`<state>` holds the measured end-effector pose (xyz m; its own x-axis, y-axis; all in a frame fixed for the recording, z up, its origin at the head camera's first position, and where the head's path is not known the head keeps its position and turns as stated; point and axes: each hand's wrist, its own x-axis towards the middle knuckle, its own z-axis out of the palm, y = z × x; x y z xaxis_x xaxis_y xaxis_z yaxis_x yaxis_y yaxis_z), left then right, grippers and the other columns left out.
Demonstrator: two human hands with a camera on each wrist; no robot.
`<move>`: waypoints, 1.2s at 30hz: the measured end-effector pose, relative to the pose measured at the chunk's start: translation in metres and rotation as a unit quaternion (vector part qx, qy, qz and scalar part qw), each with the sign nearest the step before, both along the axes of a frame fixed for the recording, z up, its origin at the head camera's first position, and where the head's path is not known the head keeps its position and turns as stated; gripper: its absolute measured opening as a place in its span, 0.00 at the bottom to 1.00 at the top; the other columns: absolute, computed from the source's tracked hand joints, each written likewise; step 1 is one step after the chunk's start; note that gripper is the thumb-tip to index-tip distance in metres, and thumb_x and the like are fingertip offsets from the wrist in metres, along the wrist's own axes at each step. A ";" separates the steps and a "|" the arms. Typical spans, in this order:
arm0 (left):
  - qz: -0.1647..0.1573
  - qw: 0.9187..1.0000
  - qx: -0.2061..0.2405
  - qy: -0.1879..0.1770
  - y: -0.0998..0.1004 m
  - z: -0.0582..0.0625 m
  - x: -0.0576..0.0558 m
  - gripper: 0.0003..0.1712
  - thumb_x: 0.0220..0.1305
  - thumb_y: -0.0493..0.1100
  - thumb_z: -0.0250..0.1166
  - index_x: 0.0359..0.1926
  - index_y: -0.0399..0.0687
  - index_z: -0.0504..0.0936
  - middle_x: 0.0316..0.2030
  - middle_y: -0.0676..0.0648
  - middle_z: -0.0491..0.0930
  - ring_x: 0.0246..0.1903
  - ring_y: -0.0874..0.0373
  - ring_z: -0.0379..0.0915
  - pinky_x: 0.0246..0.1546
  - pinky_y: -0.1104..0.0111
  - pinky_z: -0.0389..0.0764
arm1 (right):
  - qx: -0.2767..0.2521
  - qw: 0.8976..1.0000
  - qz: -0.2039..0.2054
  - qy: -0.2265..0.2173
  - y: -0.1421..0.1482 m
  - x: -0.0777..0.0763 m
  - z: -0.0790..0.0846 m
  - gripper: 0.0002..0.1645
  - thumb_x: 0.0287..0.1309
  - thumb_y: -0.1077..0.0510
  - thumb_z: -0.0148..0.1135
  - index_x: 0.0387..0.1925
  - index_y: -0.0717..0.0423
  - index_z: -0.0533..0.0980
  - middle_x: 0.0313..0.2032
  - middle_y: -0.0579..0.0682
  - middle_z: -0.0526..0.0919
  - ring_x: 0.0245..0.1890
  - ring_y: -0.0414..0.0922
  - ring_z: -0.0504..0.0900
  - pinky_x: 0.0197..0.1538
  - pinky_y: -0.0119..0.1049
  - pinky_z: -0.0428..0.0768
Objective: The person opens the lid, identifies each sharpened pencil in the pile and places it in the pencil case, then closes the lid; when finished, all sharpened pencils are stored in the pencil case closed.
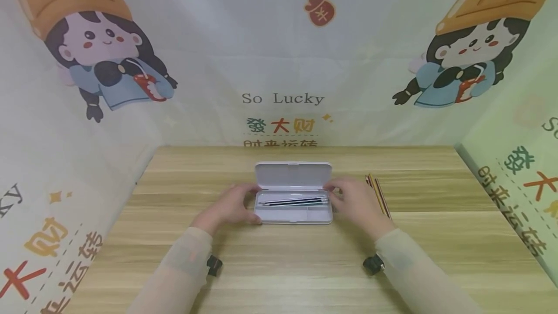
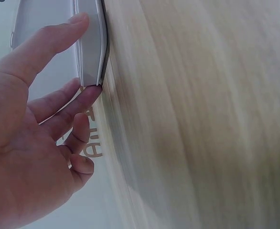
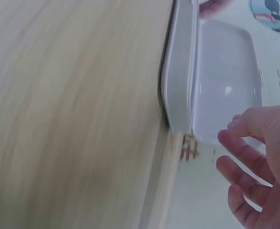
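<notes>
A white pencil case (image 1: pixel 283 215) lies on the table with its lid (image 1: pixel 293 175) raised at the back. Several dark-striped pencils (image 1: pixel 296 202) rest in its rear compartment. My left hand (image 1: pixel 231 205) grips the case's left end. In the left wrist view, its thumb is at the case's near side (image 2: pixel 90 47) and a fingertip touches the far corner. On the right, my right hand (image 1: pixel 354 201) is beside the case's end and lid. The right wrist view shows its fingers (image 3: pixel 242 155) loosely bent, with nothing between them.
Several colored pencils (image 1: pixel 378 193) lie on the wooden table (image 1: pixel 287 265) just right of my right hand, partly hidden by it. A printed cloth backdrop (image 1: pixel 209 62) stands behind the table and along both sides.
</notes>
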<state>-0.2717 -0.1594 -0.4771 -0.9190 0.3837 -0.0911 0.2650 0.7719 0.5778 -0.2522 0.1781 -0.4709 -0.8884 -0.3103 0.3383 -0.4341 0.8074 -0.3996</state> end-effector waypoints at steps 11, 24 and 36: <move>0.001 1.000 0.000 -0.002 0.000 0.002 0.002 0.51 0.41 0.46 0.85 0.69 0.42 0.74 0.68 0.38 0.76 0.70 0.38 0.67 0.78 0.43 0.57 | 0.035 0.996 -0.082 -0.028 0.052 0.000 0.007 0.14 0.61 0.61 0.64 0.47 0.53 0.87 0.44 0.53 0.91 0.30 0.44 0.81 0.27 0.36 0.77; 0.004 1.000 -0.010 -0.005 0.001 0.002 0.001 0.51 0.42 0.46 0.85 0.69 0.44 0.74 0.68 0.39 0.76 0.70 0.39 0.68 0.76 0.45 0.63 | 0.099 0.985 -0.112 -0.089 0.085 0.004 0.002 0.15 0.56 0.60 0.70 0.46 0.54 0.86 0.37 0.51 0.90 0.31 0.47 0.84 0.24 0.39 0.76; -0.001 1.000 -0.008 0.001 0.000 0.002 0.001 0.51 0.42 0.47 0.85 0.69 0.43 0.75 0.67 0.38 0.76 0.69 0.39 0.68 0.74 0.44 0.65 | 0.112 0.981 -0.118 -0.106 0.086 0.005 0.001 0.16 0.57 0.60 0.70 0.48 0.52 0.86 0.43 0.52 0.91 0.36 0.51 0.87 0.22 0.37 0.76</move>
<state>-0.2702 -0.1591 -0.4750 -0.9187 0.3833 -0.0958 0.2668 0.7807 0.5651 -0.2468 0.2641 -0.4702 -0.9876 -0.1321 0.0845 -0.1499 0.9535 -0.2613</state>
